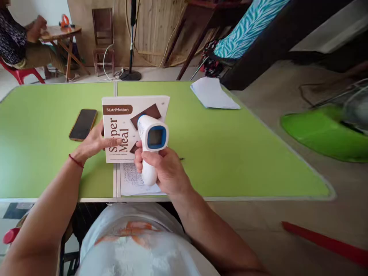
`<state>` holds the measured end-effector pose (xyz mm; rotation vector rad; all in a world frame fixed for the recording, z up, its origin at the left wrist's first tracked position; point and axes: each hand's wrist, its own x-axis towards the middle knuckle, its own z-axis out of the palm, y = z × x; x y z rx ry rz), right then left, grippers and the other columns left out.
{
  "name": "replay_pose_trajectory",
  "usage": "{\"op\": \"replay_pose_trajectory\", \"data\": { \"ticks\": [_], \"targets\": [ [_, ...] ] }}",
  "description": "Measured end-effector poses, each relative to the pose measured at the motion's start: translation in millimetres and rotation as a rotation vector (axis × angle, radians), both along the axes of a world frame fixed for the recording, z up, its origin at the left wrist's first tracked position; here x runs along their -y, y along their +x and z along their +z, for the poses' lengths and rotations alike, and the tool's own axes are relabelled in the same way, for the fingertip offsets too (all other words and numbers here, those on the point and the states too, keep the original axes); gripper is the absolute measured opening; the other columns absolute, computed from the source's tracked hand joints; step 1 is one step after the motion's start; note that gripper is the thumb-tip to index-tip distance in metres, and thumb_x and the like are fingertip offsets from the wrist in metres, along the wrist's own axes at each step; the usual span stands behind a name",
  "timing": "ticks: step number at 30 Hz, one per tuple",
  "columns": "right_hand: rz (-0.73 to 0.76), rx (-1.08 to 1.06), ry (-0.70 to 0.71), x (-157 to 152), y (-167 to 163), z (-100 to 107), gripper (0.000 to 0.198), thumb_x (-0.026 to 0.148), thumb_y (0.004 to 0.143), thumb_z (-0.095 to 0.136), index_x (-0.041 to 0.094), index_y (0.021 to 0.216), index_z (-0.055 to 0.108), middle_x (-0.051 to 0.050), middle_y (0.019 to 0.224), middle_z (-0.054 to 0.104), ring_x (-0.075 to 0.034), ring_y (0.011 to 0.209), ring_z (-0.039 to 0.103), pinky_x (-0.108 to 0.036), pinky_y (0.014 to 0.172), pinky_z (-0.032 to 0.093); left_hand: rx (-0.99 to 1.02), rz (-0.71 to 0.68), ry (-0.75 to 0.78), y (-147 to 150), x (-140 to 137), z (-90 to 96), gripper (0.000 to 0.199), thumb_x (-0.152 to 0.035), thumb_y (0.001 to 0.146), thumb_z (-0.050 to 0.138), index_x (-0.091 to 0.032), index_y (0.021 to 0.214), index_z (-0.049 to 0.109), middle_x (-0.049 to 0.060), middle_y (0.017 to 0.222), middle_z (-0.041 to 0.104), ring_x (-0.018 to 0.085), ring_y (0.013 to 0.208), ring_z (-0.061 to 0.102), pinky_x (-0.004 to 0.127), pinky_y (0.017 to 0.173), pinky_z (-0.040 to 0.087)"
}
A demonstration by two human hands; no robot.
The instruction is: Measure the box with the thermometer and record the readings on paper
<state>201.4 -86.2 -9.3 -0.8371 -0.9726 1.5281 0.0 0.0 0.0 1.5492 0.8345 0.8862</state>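
Note:
My left hand (96, 141) grips the left side of a white and brown NutriMotion meal box (116, 132), thumb across its front and fingers behind. The box is held up over the table, its printed face toward me. In front of the box, my right hand (163, 166) is wrapped round the handle of a white infrared thermometer (149, 174). Its blue-framed screen faces me and looks dark; its front end points at the box. Handwritten paper (133, 184) lies below, partly covered by the box and my right hand.
On the green folding table (230, 161) lie a phone (83, 124) at left and white sheets (214, 93) at the far right. A fan stand (131, 57) and wooden chair (102, 34) are beyond. Someone sits at a round table (60, 32) at far left.

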Motion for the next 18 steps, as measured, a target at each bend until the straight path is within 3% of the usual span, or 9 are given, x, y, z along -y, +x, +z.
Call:
{"op": "replay_pose_trajectory", "data": {
  "ticks": [6, 12, 18],
  "targets": [
    [0.018, 0.011, 0.019, -0.2, -2.4, 1.3, 0.022, 0.035, 0.076, 0.074, 0.02, 0.07, 0.06, 0.004, 0.059, 0.061, -0.01, 0.052, 0.052, -0.027, 0.053, 0.044, -0.048, 0.015, 0.003, -0.9, -2.0, -2.2, 0.057, -0.042, 0.067, 0.088, -0.015, 0.111, 0.065, 0.01, 0.117, 0.071, 0.027, 0.101, 0.067, 0.036, 0.082, 0.055],
    [0.017, 0.007, 0.028, -0.6, -2.3, 2.9, 0.023, 0.037, 0.076, 0.075, 0.021, 0.073, 0.059, 0.004, 0.058, 0.061, -0.011, 0.053, 0.053, -0.027, 0.052, 0.044, -0.116, 0.03, 0.002, -4.7, -4.4, -5.0, 0.056, -0.048, 0.068, 0.086, -0.016, 0.111, 0.067, 0.01, 0.114, 0.072, 0.027, 0.097, 0.068, 0.035, 0.074, 0.055],
    [0.027, 0.029, 0.046, 0.1, -1.7, 1.5, 0.024, 0.04, 0.077, 0.074, 0.021, 0.08, 0.06, 0.004, 0.06, 0.061, -0.012, 0.053, 0.053, -0.028, 0.052, 0.045, -0.073, 0.018, 0.002, -3.0, -2.7, -2.8, 0.066, -0.045, 0.068, 0.087, -0.017, 0.122, 0.062, 0.011, 0.118, 0.072, 0.029, 0.1, 0.069, 0.035, 0.073, 0.057]
  ]
}}
